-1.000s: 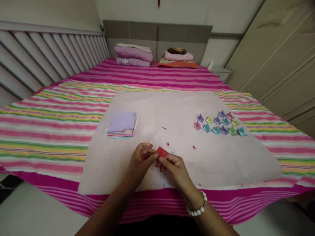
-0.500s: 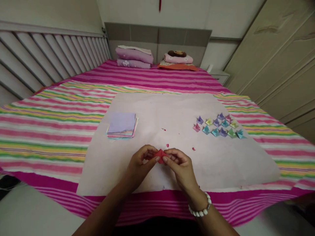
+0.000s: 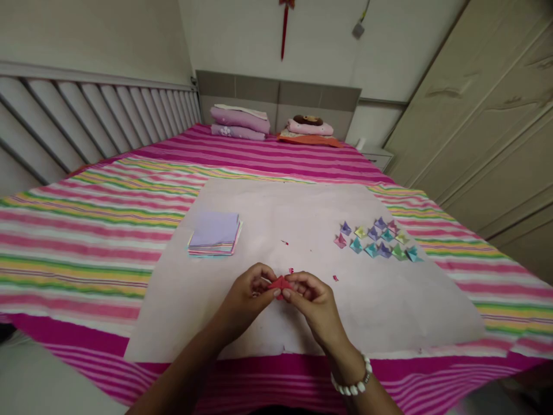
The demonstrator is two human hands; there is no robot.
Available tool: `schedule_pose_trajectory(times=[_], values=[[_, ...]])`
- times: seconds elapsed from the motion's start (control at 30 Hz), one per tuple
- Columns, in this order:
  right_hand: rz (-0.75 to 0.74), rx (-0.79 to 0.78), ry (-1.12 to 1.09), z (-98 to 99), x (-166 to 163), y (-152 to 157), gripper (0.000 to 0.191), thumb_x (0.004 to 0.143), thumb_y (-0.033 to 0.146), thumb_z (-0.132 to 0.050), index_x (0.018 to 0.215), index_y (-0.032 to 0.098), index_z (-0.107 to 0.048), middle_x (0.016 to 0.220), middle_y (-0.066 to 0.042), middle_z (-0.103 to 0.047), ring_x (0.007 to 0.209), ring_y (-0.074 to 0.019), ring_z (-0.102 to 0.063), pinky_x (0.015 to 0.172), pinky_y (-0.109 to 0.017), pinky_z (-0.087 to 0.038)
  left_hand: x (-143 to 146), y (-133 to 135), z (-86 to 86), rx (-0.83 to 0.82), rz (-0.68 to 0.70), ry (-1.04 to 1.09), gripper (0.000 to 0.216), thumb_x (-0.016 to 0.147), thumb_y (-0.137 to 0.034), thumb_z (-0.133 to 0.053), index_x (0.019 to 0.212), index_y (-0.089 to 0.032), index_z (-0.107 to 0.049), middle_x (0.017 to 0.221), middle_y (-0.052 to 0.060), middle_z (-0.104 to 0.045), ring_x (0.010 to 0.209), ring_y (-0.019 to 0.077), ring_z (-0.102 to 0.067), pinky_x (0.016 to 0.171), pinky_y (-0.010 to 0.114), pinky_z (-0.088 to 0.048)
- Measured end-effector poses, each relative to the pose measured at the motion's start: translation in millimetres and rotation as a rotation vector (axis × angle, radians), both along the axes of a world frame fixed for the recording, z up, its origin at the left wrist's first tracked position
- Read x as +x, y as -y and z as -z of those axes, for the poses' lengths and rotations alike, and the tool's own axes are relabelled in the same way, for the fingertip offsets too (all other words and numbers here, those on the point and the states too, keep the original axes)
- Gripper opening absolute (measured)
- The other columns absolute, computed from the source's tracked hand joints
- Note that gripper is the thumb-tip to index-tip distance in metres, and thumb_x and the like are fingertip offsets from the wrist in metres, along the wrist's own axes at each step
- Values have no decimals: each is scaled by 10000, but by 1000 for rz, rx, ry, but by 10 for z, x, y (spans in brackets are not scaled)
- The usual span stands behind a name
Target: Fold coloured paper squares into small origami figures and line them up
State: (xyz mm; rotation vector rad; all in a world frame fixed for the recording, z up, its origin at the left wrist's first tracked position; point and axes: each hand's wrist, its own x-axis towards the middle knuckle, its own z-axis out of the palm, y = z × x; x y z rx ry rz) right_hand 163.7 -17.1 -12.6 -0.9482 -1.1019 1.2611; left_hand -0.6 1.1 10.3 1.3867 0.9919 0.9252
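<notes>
A small folded piece of red origami paper (image 3: 281,282) is pinched between my two hands, over the near middle of the pale sheet (image 3: 276,210). My left hand (image 3: 248,297) grips its left side between thumb and fingers. On its right side, my right hand (image 3: 313,300) holds it the same way, with a white beaded bracelet (image 3: 352,389) on that wrist. Fingers cover parts of the red paper. Tiny red scraps (image 3: 336,278) lie just beyond and to the right of my hands.
To the left on the sheet sits a stack of coloured square papers (image 3: 215,230). Several small folded paper figures (image 3: 372,249) stand in rows at the right. A striped bed cover (image 3: 86,230) lies beneath the sheet. Folded bedding (image 3: 239,118) rests by the headboard (image 3: 242,86).
The camera view has tilted up, so the scene sits lower in the picture. The red paper's shape looks flatter and wider between my fingers. Both hands keep hold of it.
</notes>
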Motion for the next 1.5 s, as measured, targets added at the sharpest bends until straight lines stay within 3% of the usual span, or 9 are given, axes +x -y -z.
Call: schedule_pose_trajectory(times=[0.2, 0.43, 0.83, 1.07, 1.37, 1.5], values=[[17, -14, 21, -18, -2, 2, 183, 681, 264, -809, 841, 218, -732, 698, 10, -663, 624, -123, -571, 608, -253, -482, 6, 39, -57, 2, -1, -12, 156, 777, -252, -662, 889, -199, -567, 791, 9, -681, 754, 171, -647, 678, 279, -443], [-56, -65, -37, -23, 4, -16, 211, 666, 297, -828, 790, 200, -687, 678, 0, -687, 632, -145, -621, 622, -274, -502, -14, 26, -10, -57, 48, 58, 161, 775, -264, -684, 848, -191, -560, 807, 3, -679, 723, 149, -656, 706, 293, -484], [-130, -92, -28, -99, 32, -60, 202, 693, 321, -810, 778, 189, -682, 591, 15, -680, 555, -124, -616, 583, -252, -496, -25, -9, -5, -77, 107, 163, 133, 788, -266, -689, 876, -166, -685, 758, 31, -712, 728, 152, -663, 718, 301, -513], [-113, -86, -32, -109, 25, -70, 200, 675, 315, -818, 763, 194, -685, 579, 17, -672, 536, -131, -616, 558, -260, -507, -27, 6, -4, -59, 53, 198, 167, 780, -290, -689, 900, -174, -688, 749, 37, -726, 688, 168, -680, 668, 309, -527], [-84, 42, -53, -64, 35, -95, 37, 727, 202, -759, 747, 219, -732, 682, 17, -653, 587, -117, -607, 577, -249, -497, -39, -18, 10, -69, 42, 228, 115, 782, -251, -682, 870, -197, -731, 739, 31, -748, 678, 155, -693, 648, 280, -508], [-81, 136, 13, -77, 55, -105, 84, 738, 156, -711, 758, 232, -743, 742, 6, -639, 617, -126, -599, 584, -262, -484, -33, -13, -23, -87, 10, 237, 111, 758, -235, -690, 846, -192, -741, 728, 33, -749, 683, 163, -692, 667, 294, -523]])
